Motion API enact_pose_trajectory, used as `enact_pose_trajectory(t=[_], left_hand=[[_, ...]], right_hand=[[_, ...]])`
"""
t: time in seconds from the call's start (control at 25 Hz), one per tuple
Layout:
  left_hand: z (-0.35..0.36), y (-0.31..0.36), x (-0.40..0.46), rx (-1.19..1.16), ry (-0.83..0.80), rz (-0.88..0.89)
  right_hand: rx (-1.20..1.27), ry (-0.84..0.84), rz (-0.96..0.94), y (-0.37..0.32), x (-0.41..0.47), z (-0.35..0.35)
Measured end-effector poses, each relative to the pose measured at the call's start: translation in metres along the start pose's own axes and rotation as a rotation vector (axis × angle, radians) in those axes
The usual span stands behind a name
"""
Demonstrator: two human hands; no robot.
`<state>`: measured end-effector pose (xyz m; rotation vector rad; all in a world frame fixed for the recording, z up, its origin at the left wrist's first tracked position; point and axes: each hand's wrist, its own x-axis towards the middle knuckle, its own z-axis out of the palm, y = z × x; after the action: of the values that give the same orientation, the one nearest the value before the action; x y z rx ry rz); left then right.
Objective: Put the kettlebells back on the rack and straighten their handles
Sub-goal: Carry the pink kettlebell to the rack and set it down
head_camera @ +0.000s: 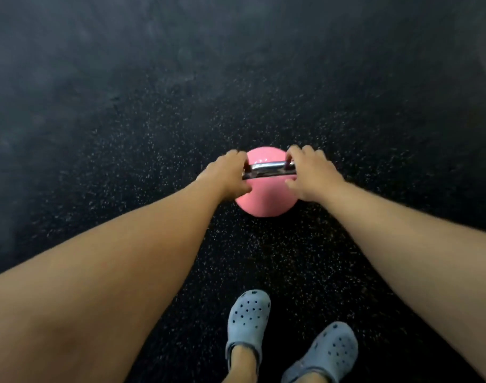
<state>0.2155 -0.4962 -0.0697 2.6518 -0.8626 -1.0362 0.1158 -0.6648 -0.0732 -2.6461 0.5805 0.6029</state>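
You had the pink kettlebell (264, 201) as your fixed point: it sat on the dark speckled floor (125, 134), directly ahead of your two grey clogs (248, 317), and everything else arranged itself around it. Its chrome handle (266, 170) ran crosswise above the ball, level with the floor, and you had taken one end in each hand. Your left hand (226, 174) curled over the handle's left end, fingers wrapped down the far side and thumb on the near side of the ball; your right hand (309, 172) did the same at the right end, so both were closed around the bar with only its bright middle showing between them. That split hold looked sensible for a rounded weight: hands at the corners keep the ball from swinging or twisting as it comes up, and they leave you able to turn the handle square later. Whether the bell was bearing on the floor or just clear of it could not be told, since its underside was hidden. Your arms reached long and nearly straight toward it, which suggested you were bent well over. No rack appeared anywhere around the kettlebell, so by my reading the carry was yet to begin and the straightening came after.
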Motion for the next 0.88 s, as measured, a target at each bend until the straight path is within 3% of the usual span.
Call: enact_pose_trajectory(t=[0.12,0.24,0.4,0.64,0.88], left_hand=[[0.023,0.001,0.026,-0.108,0.075,0.039],[0.033,0.010,0.034,0.020,0.068,0.071],[0.032,0.049,0.010,0.231,-0.144,0.215],[0.032,0.201,-0.015,0.408,-0.346,0.536],[0.110,0.398,-0.101,0.586,-0.403,0.902]], right_hand=[[0.117,0.030,-0.007,0.016,0.024,0.027],[0.076,0.008,-0.097,0.028,0.035,0.026],[0.084,-0.108,-0.126,0.055,-0.015,0.023],[0.494,0.014,0.323,0.138,-0.158,0.005],[0.638,0.208,0.674,0.252,-0.357,-0.017]])
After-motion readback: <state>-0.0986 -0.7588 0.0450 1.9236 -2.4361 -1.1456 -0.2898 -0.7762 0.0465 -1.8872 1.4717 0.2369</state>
